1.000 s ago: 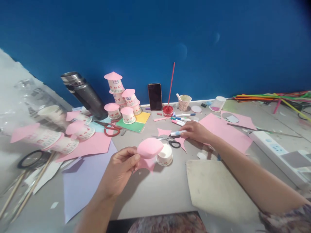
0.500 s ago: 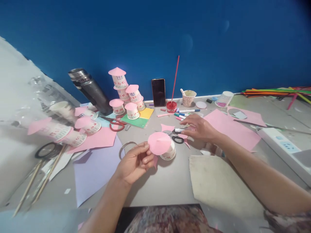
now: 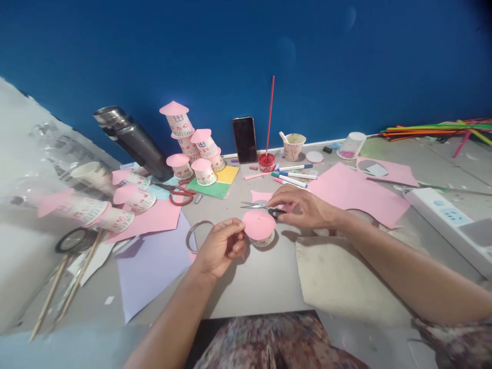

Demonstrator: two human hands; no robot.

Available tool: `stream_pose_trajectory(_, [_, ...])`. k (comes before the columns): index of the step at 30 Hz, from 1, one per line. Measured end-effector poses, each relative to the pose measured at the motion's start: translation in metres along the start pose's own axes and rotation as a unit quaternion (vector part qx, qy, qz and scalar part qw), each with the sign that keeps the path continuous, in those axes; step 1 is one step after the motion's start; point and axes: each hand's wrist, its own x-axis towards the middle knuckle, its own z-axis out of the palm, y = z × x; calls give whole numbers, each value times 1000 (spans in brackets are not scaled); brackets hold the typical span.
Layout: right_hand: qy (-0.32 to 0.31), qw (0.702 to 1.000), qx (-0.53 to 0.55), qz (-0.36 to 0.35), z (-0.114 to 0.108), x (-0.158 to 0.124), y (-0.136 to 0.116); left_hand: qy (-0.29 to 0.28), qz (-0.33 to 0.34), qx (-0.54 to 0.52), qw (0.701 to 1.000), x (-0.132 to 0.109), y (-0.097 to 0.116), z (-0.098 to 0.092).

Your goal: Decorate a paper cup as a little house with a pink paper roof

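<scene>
My left hand point(image 3: 225, 243) pinches the left edge of a round pink paper disc point(image 3: 258, 224). Just beneath the disc a small decorated paper cup point(image 3: 263, 240) stands on the table. Beyond the disc, my right hand point(image 3: 303, 206) has its fingers closed on the dark handles of small scissors point(image 3: 275, 211); the blades point left. Pink paper scraps point(image 3: 261, 196) lie behind the scissors.
Cup towers with pink roofs point(image 3: 180, 123) stand at the back left near a black flask point(image 3: 134, 143). A phone point(image 3: 244, 141), red paint pot point(image 3: 266, 162) and markers point(image 3: 294, 177) are behind. A beige cloth point(image 3: 346, 277) lies front right.
My right hand has moved from the white marker to the scissors and closed on their handles. My left hand has shifted right with the disc, now more over the cup.
</scene>
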Motion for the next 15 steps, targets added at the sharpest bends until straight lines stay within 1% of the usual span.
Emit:
stream_pose_trajectory(3, [5,1000,-2,-9,6,0,-5,-3,-3,20,1000,1,0,0])
stream_pose_trajectory(9, [47,998,-15,-24,26,-1,-6,-12,-1,32,999,2,-3,0])
stream_pose_trajectory(15, [33,999,-26,-22,33,-1,-11,-20,-3,54,998,5,-7,-2])
